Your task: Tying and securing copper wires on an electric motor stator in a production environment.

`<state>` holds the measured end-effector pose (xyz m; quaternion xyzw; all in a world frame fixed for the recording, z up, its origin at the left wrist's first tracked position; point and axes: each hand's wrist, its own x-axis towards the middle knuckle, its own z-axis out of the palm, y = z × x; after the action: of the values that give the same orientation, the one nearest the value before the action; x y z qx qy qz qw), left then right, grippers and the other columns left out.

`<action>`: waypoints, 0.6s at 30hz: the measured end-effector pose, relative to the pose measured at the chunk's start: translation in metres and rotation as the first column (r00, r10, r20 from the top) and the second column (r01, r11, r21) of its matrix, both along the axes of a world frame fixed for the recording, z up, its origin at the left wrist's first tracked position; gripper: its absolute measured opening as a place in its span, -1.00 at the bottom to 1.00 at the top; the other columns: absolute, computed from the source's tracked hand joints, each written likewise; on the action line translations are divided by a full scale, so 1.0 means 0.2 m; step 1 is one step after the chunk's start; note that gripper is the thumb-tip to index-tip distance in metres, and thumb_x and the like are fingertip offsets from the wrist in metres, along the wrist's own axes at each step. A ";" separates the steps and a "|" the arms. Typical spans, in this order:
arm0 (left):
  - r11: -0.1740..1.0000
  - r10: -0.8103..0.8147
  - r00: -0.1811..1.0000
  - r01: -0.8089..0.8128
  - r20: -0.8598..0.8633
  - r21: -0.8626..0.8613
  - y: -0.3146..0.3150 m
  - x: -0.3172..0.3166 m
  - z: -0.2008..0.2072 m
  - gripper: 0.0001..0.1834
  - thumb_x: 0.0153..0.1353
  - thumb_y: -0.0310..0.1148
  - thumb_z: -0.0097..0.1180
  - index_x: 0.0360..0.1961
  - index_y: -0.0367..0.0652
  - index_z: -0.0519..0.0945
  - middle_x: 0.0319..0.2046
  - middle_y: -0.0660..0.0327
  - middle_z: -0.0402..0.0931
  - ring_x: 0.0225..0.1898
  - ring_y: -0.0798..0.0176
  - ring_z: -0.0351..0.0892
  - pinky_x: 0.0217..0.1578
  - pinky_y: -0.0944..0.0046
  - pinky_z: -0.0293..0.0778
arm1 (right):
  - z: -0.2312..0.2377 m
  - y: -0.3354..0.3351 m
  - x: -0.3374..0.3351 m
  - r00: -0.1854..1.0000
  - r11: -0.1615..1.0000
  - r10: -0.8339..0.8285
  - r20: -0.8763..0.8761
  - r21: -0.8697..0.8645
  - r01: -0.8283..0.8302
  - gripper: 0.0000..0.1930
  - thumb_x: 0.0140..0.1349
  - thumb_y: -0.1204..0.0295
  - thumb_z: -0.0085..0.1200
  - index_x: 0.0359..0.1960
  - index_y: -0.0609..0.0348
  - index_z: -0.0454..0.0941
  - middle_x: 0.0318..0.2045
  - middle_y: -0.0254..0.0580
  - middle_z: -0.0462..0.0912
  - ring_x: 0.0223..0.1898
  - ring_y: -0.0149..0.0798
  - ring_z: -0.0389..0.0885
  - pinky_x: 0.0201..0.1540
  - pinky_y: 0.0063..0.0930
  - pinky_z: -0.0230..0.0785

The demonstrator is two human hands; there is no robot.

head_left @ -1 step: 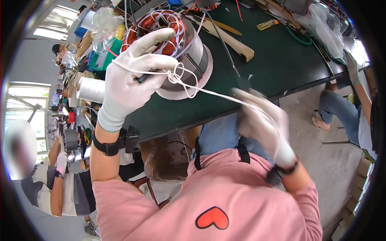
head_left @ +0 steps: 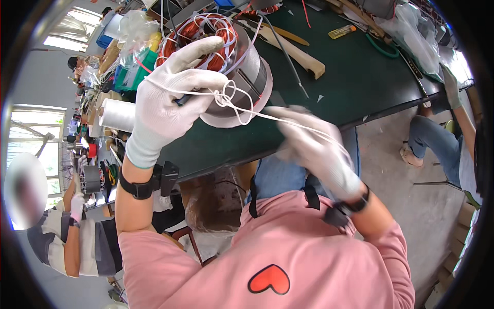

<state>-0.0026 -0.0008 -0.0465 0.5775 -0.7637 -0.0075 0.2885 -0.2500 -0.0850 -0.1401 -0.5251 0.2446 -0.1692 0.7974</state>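
My left hand (head_left: 172, 95), in a white knit glove, is raised in front of a stator with red-brown copper windings (head_left: 218, 38) and a grey metal body (head_left: 252, 64). White cord (head_left: 244, 103) crosses its fingers, which close on it; the index finger points up. Beside its fingertips the cord forms loose loops and a knot. From there the cord runs tight to my right hand (head_left: 316, 149), also gloved, which is closed on it but blurred by motion. A dark smear by the right fingertips cannot be made out.
On the dark green tabletop (head_left: 360, 77) lie a wooden wedge-like tool (head_left: 293, 49), a thin grey rod-like lead (head_left: 288, 62) and a yellow lighter-like object (head_left: 342, 32). A white spool (head_left: 117, 114) stands left. Co-workers sit at left (head_left: 77, 237) and right (head_left: 442, 139).
My right hand has moved left toward the knot, the cord still running to it. My left hand and the loops have barely moved.
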 end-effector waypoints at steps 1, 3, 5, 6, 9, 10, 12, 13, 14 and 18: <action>0.999 0.033 0.999 -0.033 -0.025 0.014 0.00 0.02 -0.02 -0.76 0.03 -0.66 0.23 -0.25 -0.21 0.72 0.12 -0.10 0.57 -0.15 0.10 0.71 -0.14 0.27 0.60 | 0.00 -0.01 0.09 0.987 0.987 0.163 -0.004 0.009 -0.163 -0.61 0.49 0.18 -0.03 0.00 0.31 0.61 -0.50 -0.41 0.49 -0.43 -0.56 0.36 -0.32 -0.64 0.32; 0.998 -0.030 0.999 0.031 0.010 -0.054 -0.02 0.05 -0.02 -0.75 0.02 -0.68 0.22 -0.26 -0.20 0.73 0.12 -0.10 0.57 -0.20 0.15 0.73 -0.19 0.30 0.61 | -0.14 0.04 0.02 0.837 0.936 0.326 0.439 -0.029 -0.350 -0.63 0.50 0.18 -0.05 -0.20 0.30 0.58 -0.50 -0.36 0.49 -0.42 -0.47 0.37 -0.32 -0.55 0.33; 0.999 -0.007 1.000 0.007 -0.007 -0.036 0.04 0.05 -0.02 -0.74 0.01 -0.68 0.22 -0.26 -0.20 0.73 0.12 -0.08 0.58 -0.25 0.19 0.74 -0.24 0.32 0.61 | -0.23 0.01 -0.47 0.890 0.887 0.357 0.283 0.198 -0.418 -0.60 0.40 0.12 0.06 -0.36 0.28 0.55 -0.50 -0.30 0.52 -0.44 -0.39 0.47 -0.30 -0.44 0.37; 1.000 -0.009 1.000 0.009 -0.004 -0.029 0.02 0.05 -0.02 -0.73 -0.01 -0.68 0.25 -0.25 -0.18 0.74 0.11 -0.08 0.59 -0.31 0.21 0.72 -0.30 0.33 0.59 | -0.39 0.01 -0.74 0.947 0.968 0.226 0.227 0.055 -0.244 -0.58 0.35 0.09 0.11 -0.40 0.28 0.56 -0.50 -0.29 0.53 -0.45 -0.40 0.46 -0.35 -0.44 0.34; 0.997 -0.028 0.997 0.034 0.073 -0.070 0.01 0.06 -0.02 -0.73 -0.02 -0.65 0.29 -0.26 -0.14 0.74 0.10 -0.07 0.59 -0.36 0.24 0.69 -0.35 0.35 0.56 | -0.67 -0.01 -1.41 0.771 0.998 -0.065 -0.634 -0.041 0.050 -0.61 0.33 0.14 0.15 -0.42 0.29 0.58 -0.51 -0.36 0.51 -0.44 -0.47 0.45 -0.38 -0.52 0.28; 0.995 -0.032 0.997 0.037 0.064 -0.088 0.00 0.06 -0.03 -0.72 -0.03 -0.62 0.32 -0.25 -0.10 0.75 0.11 -0.06 0.59 -0.39 0.24 0.66 -0.38 0.35 0.53 | -0.68 0.03 -1.41 0.627 0.936 -0.266 -0.732 -0.353 -0.015 -0.71 0.39 0.30 0.05 -0.36 0.30 0.63 -0.55 -0.44 0.47 -0.50 -0.55 0.40 -0.46 -0.59 0.22; 0.994 -0.038 0.996 0.046 0.082 -0.099 0.01 0.07 -0.04 -0.72 -0.03 -0.62 0.32 -0.25 -0.10 0.75 0.11 -0.06 0.59 -0.39 0.25 0.67 -0.38 0.36 0.53 | -0.55 0.02 -1.24 0.713 0.931 -0.330 -0.619 -0.340 0.135 -0.74 0.39 0.36 0.01 -0.30 0.31 0.66 -0.55 -0.44 0.48 -0.53 -0.58 0.40 -0.48 -0.63 0.20; 0.992 -0.027 0.995 0.038 0.096 -0.119 0.02 0.07 -0.04 -0.72 -0.03 -0.61 0.33 -0.25 -0.09 0.75 0.11 -0.06 0.59 -0.39 0.25 0.67 -0.38 0.36 0.53 | -0.42 -0.02 -1.05 0.775 0.912 -0.395 -0.494 -0.313 0.265 -0.75 0.40 0.42 -0.04 -0.24 0.33 0.68 -0.56 -0.44 0.50 -0.55 -0.61 0.39 -0.51 -0.67 0.18; 0.996 -0.008 0.994 0.018 0.111 -0.087 0.02 0.06 -0.03 -0.71 -0.03 -0.65 0.29 -0.25 -0.13 0.75 0.12 -0.08 0.58 -0.35 0.23 0.68 -0.35 0.35 0.55 | -0.29 -0.03 -0.84 0.874 0.925 -0.359 -0.326 -0.250 0.287 -0.71 0.40 0.43 -0.04 -0.09 0.34 0.69 -0.54 -0.43 0.53 -0.59 -0.63 0.41 -0.54 -0.69 0.17; 0.999 0.038 0.996 -0.038 -0.080 0.001 0.00 0.01 -0.04 -0.69 -0.03 -0.69 0.22 -0.24 -0.15 0.75 0.13 -0.08 0.57 -0.28 0.20 0.70 -0.24 0.32 0.59 | -0.03 -0.02 -0.01 0.999 1.000 0.007 -0.051 0.009 -0.006 -0.62 0.51 0.21 -0.06 0.09 0.22 0.64 -0.56 -0.43 0.52 -0.53 -0.58 0.46 -0.46 -0.65 0.26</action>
<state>-0.0008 -0.0009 -0.0554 0.5913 -0.7402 -0.0251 0.3190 -0.2528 -0.0895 -0.1467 -0.5263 0.2639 -0.1520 0.7939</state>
